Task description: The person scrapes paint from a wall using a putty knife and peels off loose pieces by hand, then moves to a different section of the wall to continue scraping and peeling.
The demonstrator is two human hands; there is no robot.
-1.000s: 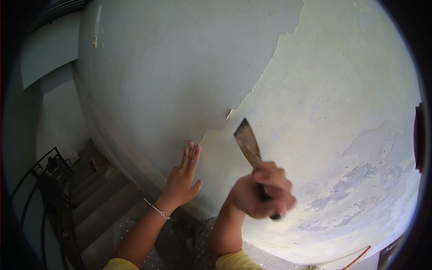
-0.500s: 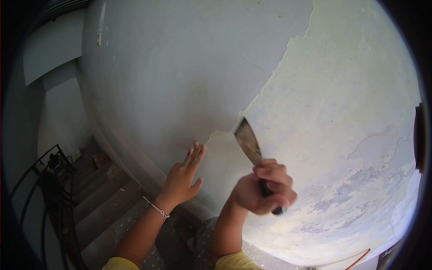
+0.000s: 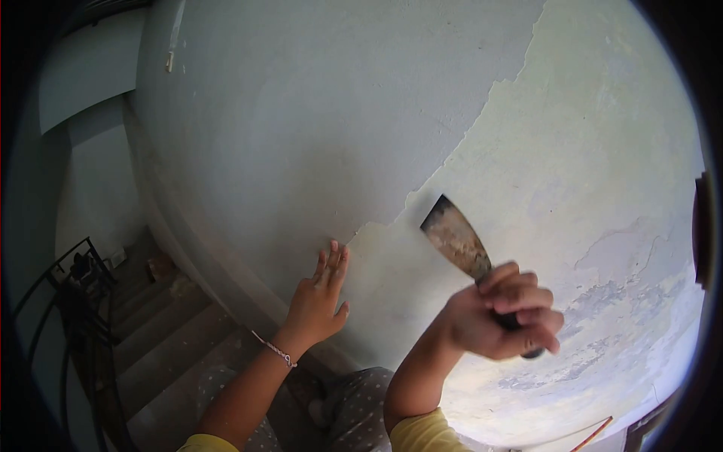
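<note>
My right hand [image 3: 508, 313] is wrapped round the dark handle of a putty knife [image 3: 458, 239]. Its worn, stained metal blade points up and to the left, in front of the scraped pale-green part of the wall [image 3: 550, 173]. A small gap seems to lie between the blade and the ragged edge of the grey paint [image 3: 361, 98]. My left hand [image 3: 320, 297] rests with fingers stretched out against the wall, its fingertips just below that paint edge. Nothing is held in it.
A staircase [image 3: 162, 343] descends at the left beside a dark metal railing [image 3: 90, 331]. Flaking patches [image 3: 580, 331] mark the wall's lower right. An orange-red stick-like thing [image 3: 595, 435] shows at the bottom right, and a dark-framed edge [image 3: 702, 230] at the far right.
My right hand has drawn the putty knife to the right, away from the paint edge. My left hand stays by the same part of the wall; the view has shifted slightly.
</note>
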